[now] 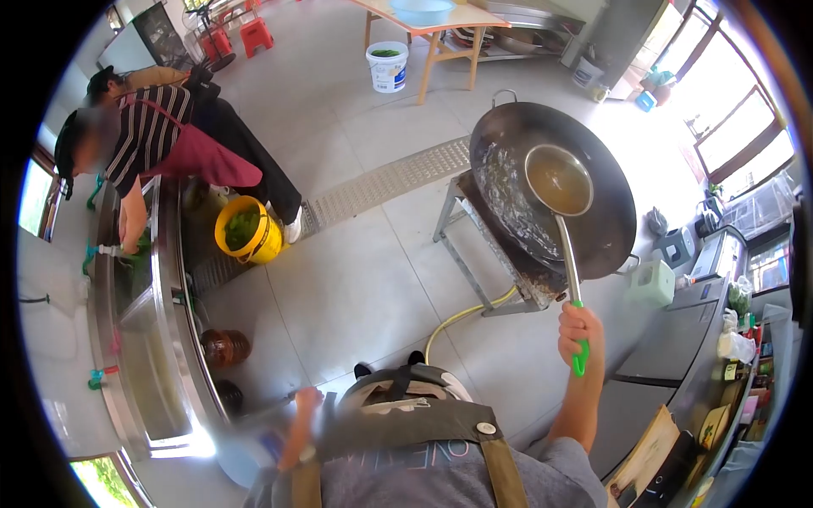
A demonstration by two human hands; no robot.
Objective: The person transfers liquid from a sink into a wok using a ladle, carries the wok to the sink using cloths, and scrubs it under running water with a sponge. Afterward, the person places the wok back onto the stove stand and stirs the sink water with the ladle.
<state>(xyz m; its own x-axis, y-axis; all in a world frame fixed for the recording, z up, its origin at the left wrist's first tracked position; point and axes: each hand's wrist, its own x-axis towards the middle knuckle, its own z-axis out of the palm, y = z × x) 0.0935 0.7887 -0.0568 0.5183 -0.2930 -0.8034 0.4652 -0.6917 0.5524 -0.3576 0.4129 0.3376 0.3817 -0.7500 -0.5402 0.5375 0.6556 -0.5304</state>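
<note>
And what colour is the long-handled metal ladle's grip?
The grip is bright green, best seen in the head view.

yellow bucket (269, 243) holding greens (242, 225) | white bucket (389, 78) near wooden table (464, 16) | light-blue basin (423, 12) on table

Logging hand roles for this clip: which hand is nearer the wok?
Right. The right hand, close outside the wok, grips a ladle; the left hand is farther off, on the sink side.

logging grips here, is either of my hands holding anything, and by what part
Your right hand holds a long-handled ladle by its green grip; I can't tell whether your left hand holds anything.
</note>
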